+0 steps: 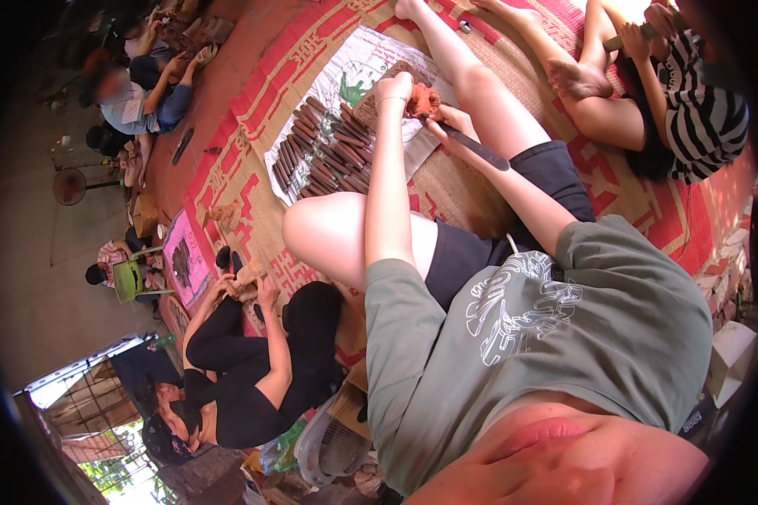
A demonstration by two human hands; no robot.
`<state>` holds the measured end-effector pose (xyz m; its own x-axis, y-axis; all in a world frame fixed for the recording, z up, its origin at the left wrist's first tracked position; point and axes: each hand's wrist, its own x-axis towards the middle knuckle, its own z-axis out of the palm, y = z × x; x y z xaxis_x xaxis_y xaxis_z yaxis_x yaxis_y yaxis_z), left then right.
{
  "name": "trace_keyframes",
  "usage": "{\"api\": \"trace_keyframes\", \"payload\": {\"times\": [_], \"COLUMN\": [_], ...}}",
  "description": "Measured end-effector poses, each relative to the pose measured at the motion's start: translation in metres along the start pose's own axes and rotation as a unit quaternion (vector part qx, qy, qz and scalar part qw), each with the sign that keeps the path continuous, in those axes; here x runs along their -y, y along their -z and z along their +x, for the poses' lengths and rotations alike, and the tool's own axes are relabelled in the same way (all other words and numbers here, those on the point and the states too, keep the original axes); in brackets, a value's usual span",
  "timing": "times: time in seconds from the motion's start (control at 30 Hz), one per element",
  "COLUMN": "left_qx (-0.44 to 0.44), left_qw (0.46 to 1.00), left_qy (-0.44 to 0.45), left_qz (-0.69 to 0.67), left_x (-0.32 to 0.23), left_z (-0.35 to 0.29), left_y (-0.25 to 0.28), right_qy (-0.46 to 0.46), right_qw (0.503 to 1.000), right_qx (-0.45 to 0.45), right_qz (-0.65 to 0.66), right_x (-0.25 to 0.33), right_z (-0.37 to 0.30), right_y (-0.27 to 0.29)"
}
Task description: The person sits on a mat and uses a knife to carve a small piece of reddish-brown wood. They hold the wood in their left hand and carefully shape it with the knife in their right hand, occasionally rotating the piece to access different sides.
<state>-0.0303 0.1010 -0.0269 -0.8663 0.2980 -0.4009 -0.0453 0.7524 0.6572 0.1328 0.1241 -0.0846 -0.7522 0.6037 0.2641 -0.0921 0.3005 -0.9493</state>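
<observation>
My left hand (394, 88) is closed at the edge of a small reddish-orange carved piece (424, 101), steadying it above a brown block (369, 109). From the other side, my right hand (456, 124) grips a carving tool with a long dark handle (480, 151), which slants back along my wrist. Its working end meets the near side of the carved piece, though the tip is too small to make out. Several dark brown, stick-like tools (337, 156) lie in rows just left of my hands, on a white printed cloth (370, 55).
My bare legs frame the work on a red and tan woven mat (265, 101). A person in black (236, 362) sits at left handling a light brown piece. Another person in a striped shirt (691, 109) sits at right. A white fan (333, 446) stands at lower left.
</observation>
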Motion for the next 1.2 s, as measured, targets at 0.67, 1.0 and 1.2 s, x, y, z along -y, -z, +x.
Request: {"api": "trace_keyframes", "payload": {"times": [0.67,1.0,1.2], "left_qx": [0.002,0.005,-0.001], "left_qw": [1.000,1.000,1.000], "left_qy": [-0.006,-0.006,-0.010], "left_qz": [-0.005,0.015,0.019], "left_x": [0.003,-0.001,-0.009], "left_z": [-0.001,0.003,-0.015], "left_y": [-0.004,-0.006,0.000], "right_qy": [0.065,0.030,0.032], "right_qw": [0.997,0.998,0.998], "right_qx": [-0.028,-0.016,-0.008], "right_qz": [0.038,0.049,0.059], "right_x": [-0.008,-0.017,-0.019], "right_z": [0.005,0.001,0.005], "right_y": [-0.001,0.000,0.001]}}
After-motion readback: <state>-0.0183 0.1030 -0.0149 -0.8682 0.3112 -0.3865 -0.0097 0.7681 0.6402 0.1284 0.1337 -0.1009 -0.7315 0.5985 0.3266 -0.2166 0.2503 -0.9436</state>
